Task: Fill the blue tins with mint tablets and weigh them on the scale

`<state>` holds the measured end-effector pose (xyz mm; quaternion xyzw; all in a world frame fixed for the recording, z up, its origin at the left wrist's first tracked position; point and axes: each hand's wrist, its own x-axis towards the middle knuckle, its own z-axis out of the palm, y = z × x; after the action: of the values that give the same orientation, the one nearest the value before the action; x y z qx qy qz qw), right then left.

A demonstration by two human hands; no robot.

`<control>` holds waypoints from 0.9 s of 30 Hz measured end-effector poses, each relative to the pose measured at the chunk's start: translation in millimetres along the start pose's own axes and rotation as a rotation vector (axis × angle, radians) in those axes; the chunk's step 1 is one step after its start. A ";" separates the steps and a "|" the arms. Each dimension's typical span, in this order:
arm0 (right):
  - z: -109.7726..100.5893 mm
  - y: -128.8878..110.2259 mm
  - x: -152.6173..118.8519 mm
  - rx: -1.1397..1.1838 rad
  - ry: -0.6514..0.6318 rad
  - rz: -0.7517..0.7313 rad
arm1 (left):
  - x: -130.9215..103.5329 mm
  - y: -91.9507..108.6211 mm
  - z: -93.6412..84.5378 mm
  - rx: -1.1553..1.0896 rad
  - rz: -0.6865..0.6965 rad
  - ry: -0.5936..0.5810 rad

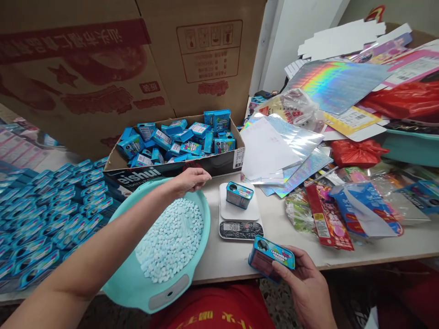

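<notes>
My left hand [194,180] is over the far rim of a turquoise basin [202,228], its fingers pinched together; what they hold, if anything, is too small to name. Many pale blue candies [171,242] lie in the basin. Near the table's front edge, my right hand [302,274] grips a small blue tin [272,258] with a round opening in its top. A similar blue tin [239,195] stands on a white digital scale [224,212], whose display seems to read 158 or similar.
An open carton [178,168] of blue tins stands behind the basin, before a tall cardboard box [164,68]. Rows of blue tins [51,219] fill the left. Silvery sheets [291,141], a red bag [358,153] and colourful packets [329,214] cover the right.
</notes>
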<state>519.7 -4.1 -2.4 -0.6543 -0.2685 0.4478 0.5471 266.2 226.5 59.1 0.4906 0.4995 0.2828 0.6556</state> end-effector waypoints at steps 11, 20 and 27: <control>6.9 -3.2 -5.3 0.006 0.023 0.016 | 9.7 2.0 50.8 0.750 0.375 -0.112; 8.2 0.2 -0.4 -0.008 0.004 -0.034 | 7.5 -8.3 67.1 1.349 0.472 -0.075; 61.4 -23.6 59.8 0.002 0.038 -0.352 | -18.3 8.6 27.7 1.204 0.545 0.410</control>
<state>496.1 81.5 2.7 -0.6052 -0.3679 0.3328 0.6226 286.8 203.9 74.5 0.8136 0.5425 0.1979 0.0670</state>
